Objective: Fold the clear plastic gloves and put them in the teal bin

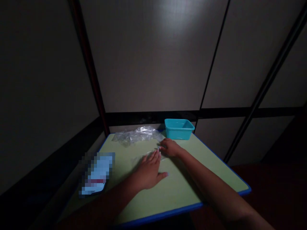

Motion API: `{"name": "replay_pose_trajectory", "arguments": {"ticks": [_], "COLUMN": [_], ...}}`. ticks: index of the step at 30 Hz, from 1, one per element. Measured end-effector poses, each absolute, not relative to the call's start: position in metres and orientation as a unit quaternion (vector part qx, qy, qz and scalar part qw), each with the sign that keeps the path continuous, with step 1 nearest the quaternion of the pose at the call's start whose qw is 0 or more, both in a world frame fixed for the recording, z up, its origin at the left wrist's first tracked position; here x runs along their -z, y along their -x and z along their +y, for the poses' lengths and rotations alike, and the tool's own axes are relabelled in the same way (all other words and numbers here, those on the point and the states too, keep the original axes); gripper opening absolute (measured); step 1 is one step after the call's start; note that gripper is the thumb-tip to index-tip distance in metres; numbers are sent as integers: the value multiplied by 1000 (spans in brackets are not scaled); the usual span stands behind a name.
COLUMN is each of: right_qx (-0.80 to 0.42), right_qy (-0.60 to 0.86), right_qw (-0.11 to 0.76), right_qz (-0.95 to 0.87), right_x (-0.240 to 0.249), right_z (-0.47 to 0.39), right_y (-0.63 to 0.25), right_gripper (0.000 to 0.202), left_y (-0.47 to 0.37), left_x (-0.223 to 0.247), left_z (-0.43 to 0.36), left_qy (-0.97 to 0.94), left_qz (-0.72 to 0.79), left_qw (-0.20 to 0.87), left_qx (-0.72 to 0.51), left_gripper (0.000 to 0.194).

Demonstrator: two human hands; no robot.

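A clear plastic bag (139, 158) lies flat on the pale green table (153, 201). My left hand (149, 171) rests on it, palm down, with the fingers stretched forward and the thumb out to the side. Just beyond those fingertips, my right hand (169, 147) is bent over the far edge of the plastic. Its fingers are curled together there, and what they pinch, if anything, is too small to make out.
Crumpled clear plastic bags (140, 135) lie along the table's back edge. A turquoise basket (179, 129) stands at the back right. On the left is a blurred phone-like object (99, 174) with a lit face. Cabinet panels (153, 64) rise behind.
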State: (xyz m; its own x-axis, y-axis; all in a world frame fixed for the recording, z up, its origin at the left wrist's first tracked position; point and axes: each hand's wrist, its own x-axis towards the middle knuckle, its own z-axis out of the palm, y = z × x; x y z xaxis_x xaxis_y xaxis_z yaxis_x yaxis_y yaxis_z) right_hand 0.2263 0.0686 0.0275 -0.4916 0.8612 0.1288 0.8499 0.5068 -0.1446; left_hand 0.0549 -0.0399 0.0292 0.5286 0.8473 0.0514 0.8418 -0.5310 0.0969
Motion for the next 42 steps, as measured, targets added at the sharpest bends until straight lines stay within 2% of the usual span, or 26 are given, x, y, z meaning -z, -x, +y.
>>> {"name": "replay_pose_trajectory", "arguments": {"ticks": [3,8,13,18,28,34,37,42], "right_qx": [7,33,28,-3,-74,-50,-51,-74], "right_qy": [495,513,521,551,583,638,640,589], "right_qw": [124,147,115,94,105,94,89,14], "right_qz": [-860,-845,-845,-829,-803,-763,-761,-805], "right_x": [-22,-10,-11,-12,-18,-15,-16,-22], "right_z": [71,73,75,77,76,83,84,86], "right_y": [-218,-221,-227,-237,-244,-254,-258,-263], "right_gripper": [37,34,35,46,58,49,50,50], "left_y": [-62,-54,-44,-44,-43,-43,-44,-41], "left_x": [-25,-10,-18,-22,-9,-6,-4,-2], "left_z": [-40,-33,-31,-32,-31,-27,-25,-20], "left_qy": [-876,-869,-870,-881,-900,-872,-857,-839], "left_qz": [476,486,470,424,416,482,509,541], "left_qw": [59,21,-10,-1,26,9,-13,-32], "left_qx": [-53,-86,-147,-209,-126,-86,-78,-51], "left_gripper": [77,78,63,49,60,58,55,51]}}
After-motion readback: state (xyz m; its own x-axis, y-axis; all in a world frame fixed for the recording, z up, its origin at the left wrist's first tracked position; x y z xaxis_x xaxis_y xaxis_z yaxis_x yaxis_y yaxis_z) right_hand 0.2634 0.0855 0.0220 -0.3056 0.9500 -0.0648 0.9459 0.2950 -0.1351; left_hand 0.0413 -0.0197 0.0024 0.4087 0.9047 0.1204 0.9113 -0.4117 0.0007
